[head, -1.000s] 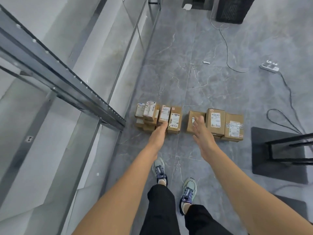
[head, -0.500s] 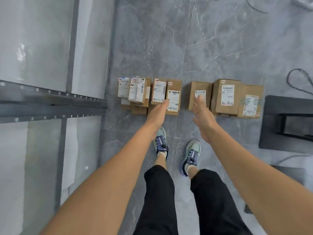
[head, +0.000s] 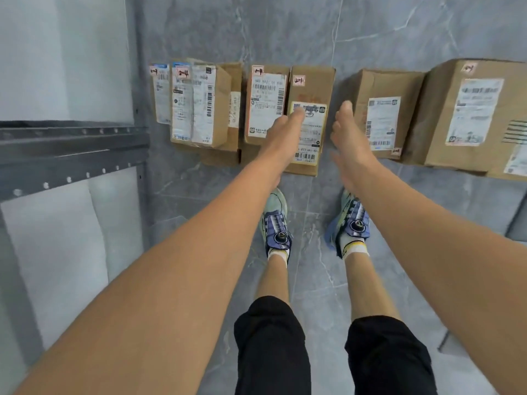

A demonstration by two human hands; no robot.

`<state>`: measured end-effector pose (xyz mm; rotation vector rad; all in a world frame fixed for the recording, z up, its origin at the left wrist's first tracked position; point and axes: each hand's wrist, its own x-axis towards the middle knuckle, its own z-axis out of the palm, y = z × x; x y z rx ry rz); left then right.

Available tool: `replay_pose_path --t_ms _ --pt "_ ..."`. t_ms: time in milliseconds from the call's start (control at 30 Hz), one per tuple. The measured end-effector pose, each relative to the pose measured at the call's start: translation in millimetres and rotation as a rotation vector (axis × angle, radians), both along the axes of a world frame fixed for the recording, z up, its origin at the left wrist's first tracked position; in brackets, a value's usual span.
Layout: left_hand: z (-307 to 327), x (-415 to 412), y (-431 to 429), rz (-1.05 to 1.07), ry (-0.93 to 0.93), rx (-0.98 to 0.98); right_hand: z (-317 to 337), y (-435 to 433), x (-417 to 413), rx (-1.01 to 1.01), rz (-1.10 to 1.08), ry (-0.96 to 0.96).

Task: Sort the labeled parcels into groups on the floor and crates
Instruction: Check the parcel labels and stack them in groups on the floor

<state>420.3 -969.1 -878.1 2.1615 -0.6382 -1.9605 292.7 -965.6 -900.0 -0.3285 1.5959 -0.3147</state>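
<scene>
Our left hand (head: 281,136) stretches flat-fingered over the white label of the parcel tagged 2-1 (head: 312,89), gripping nothing, though we cannot tell whether it touches. Our right hand (head: 349,141) hangs just right of that parcel, fingers straight and empty. A slimmer parcel (head: 266,104) stands against its left side with a leaning bundle (head: 196,106) beyond, and two larger boxes (head: 382,109) sit apart to its right on the grey floor (head: 313,32).
</scene>
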Motion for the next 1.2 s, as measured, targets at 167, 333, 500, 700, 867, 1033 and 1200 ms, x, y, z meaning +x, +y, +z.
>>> replay_pose_path --t_ms 167,333,500,700,867,1033,1200 --pt "-25.2 -8.5 -8.2 0.061 -0.005 0.009 -30.5 -2.6 -3.0 0.022 -0.013 -0.023" --pt "-59.6 -13.9 -7.6 0.075 -0.117 -0.012 -43.6 1.2 2.9 0.031 -0.058 -0.042" --pt "-71.8 -14.4 -2.5 0.086 -0.143 -0.007 -50.3 7.9 3.2 0.025 -0.059 -0.065" --pt "-70.7 -14.3 6.1 0.071 -0.091 0.050 -45.3 14.3 3.7 0.036 -0.084 -0.077" --pt "-36.5 -13.6 5.8 0.080 0.000 0.014 -31.3 19.6 -1.4 0.034 -0.095 -0.049" --pt "11.1 -9.8 9.0 0.082 0.139 -0.121 24.4 17.3 -12.8 -0.052 -0.080 -0.008" --pt "104.7 5.6 -10.8 0.144 0.222 -0.257 128.0 -3.5 -6.8 -0.197 -0.032 -0.032"
